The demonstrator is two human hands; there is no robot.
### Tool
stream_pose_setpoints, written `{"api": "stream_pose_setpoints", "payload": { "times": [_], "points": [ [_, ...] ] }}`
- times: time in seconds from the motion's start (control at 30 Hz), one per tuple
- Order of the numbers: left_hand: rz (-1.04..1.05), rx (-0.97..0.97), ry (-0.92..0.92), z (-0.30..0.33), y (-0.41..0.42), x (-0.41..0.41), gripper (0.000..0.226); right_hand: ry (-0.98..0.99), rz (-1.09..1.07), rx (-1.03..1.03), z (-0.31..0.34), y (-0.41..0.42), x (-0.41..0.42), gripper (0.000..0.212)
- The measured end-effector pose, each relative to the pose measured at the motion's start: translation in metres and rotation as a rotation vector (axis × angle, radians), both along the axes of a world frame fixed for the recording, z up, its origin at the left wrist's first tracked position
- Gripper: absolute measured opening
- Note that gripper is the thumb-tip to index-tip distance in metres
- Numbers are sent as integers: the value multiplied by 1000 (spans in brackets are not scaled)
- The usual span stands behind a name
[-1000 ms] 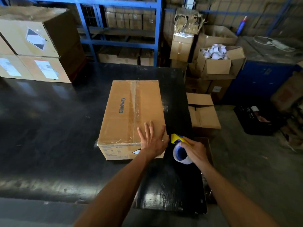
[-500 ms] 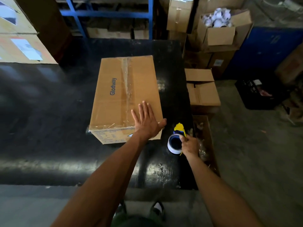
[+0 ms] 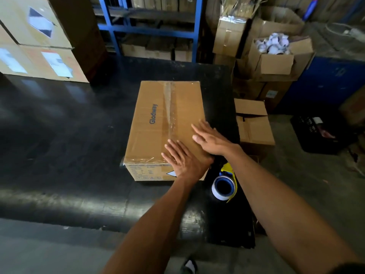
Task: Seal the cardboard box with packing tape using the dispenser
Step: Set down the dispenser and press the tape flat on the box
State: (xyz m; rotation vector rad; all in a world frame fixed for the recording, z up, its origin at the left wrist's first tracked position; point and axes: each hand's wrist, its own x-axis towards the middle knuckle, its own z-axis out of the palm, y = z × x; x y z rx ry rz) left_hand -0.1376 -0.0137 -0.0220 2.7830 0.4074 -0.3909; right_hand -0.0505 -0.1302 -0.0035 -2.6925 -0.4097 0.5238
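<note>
A brown cardboard box (image 3: 152,125) printed "Glodway" lies on the black table (image 3: 69,135), with clear tape running down its top seam and across its near edge. My left hand (image 3: 185,161) lies flat on the box's near right corner, fingers spread. My right hand (image 3: 211,138) rests flat on the box's right side just beyond it, holding nothing. The tape dispenser (image 3: 225,183), yellow with a blue and white roll, sits on the table beside the box's near right corner, under my right forearm, and neither hand touches it.
Stacked labelled cartons (image 3: 37,40) stand on the table's far left. A blue rack (image 3: 150,28) is behind the table. Open cardboard boxes (image 3: 254,123) crowd the floor to the right, one filled with white rolls (image 3: 272,44). A black crate (image 3: 318,131) sits further right.
My right hand has let go of the tape dispenser, leaving it on the table, and moved onto the box top beside my left hand. The camera view shifted.
</note>
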Motion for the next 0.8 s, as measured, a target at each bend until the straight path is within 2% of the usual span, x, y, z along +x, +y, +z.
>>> {"api": "stream_pose_setpoints", "payload": {
  "times": [0.23, 0.4, 0.57, 0.8],
  "points": [
    [-89, -41, 39, 2, 32, 5, 143, 34, 31, -167, -5, 27, -2, 60],
    [-258, 0, 43, 1, 87, 9, 142, -135, 126, -343, 21, 42, 0, 69],
    [-533, 73, 66, 4, 175, 24, 143, -52, 171, -354, 13, 79, 3, 98],
    [-715, 245, 277, 35, 252, 64, 146, -3, -9, -312, -1, 160, -20, 100]
  ]
}}
